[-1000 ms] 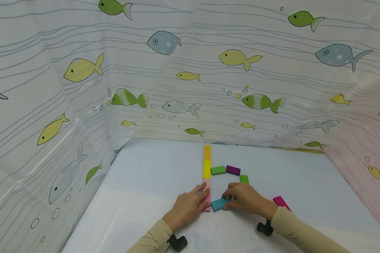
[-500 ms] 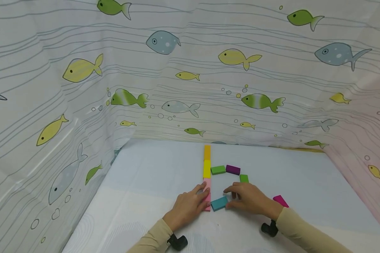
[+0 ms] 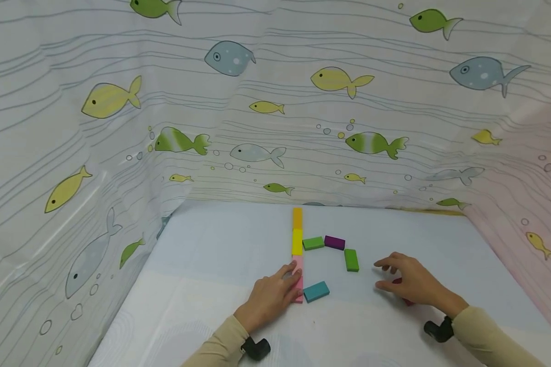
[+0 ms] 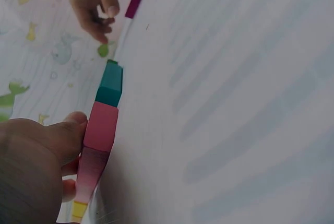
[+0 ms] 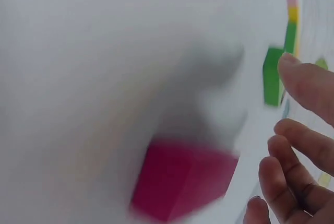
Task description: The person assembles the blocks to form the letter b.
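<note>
My left hand (image 3: 272,295) rests its fingertips and thumb on the pink blocks (image 4: 100,126) at the near end of a straight line. Yellow (image 3: 297,241) and orange (image 3: 297,218) blocks continue that line away from me. Beside its near end lies a teal block (image 3: 316,291), slanted. Farther up, a green block (image 3: 313,243), a purple block (image 3: 334,242) and another green block (image 3: 351,260) curve round to the right. My right hand (image 3: 413,280) hovers with fingers and thumb apart over a magenta block (image 5: 182,179), partly hiding it in the head view and holding nothing.
All the blocks lie on a white table (image 3: 211,244). Fish-printed sheeting (image 3: 257,127) rises behind it and at both sides. A black camera mount is worn on each wrist, the left one (image 3: 256,349) close to the tabletop.
My right hand has let go of the teal block and moved right to above the magenta block. The left hand stays on the pink blocks. The head view has shifted slightly.
</note>
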Motion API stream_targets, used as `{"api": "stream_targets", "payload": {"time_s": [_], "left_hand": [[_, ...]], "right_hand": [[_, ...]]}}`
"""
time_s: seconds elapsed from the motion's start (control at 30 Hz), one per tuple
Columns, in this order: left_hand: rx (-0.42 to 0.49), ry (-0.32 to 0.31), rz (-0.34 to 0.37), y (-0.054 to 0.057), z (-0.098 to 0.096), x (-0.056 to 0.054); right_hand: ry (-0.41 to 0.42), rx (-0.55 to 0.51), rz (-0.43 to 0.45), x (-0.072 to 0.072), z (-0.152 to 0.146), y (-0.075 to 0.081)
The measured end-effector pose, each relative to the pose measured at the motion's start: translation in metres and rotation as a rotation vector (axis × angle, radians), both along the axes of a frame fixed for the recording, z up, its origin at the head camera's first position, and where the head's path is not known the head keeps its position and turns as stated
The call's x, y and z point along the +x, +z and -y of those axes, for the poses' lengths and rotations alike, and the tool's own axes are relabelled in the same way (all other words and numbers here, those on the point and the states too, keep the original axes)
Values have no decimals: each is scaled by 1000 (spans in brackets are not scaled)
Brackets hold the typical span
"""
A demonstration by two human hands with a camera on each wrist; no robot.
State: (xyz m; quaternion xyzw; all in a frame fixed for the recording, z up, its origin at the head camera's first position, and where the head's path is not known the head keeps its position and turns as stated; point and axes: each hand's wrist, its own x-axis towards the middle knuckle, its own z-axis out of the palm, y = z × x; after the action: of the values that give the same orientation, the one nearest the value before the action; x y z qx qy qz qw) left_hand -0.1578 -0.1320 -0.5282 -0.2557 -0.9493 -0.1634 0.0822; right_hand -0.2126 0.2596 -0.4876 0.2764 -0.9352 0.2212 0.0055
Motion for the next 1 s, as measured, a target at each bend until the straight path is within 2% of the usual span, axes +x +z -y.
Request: {"api": "stream_targets", "payload": {"time_s": [0.1, 0.23, 0.57, 0.87, 1.0], "left_hand": [[4, 1, 2, 2, 1, 0], [5, 2, -4, 4, 1, 0], [16, 11, 14, 4, 2, -1], [14, 11, 38, 3, -1, 0], [7, 12, 39, 2, -1, 1]], "right_hand": [[-31, -5, -1, 1, -18, 1], [-71, 19, 45, 4, -37, 1], [-33, 63, 133, 10, -62, -1], [0, 37, 207, 13, -71, -3], [-3, 16, 203, 14, -73, -5]]}}
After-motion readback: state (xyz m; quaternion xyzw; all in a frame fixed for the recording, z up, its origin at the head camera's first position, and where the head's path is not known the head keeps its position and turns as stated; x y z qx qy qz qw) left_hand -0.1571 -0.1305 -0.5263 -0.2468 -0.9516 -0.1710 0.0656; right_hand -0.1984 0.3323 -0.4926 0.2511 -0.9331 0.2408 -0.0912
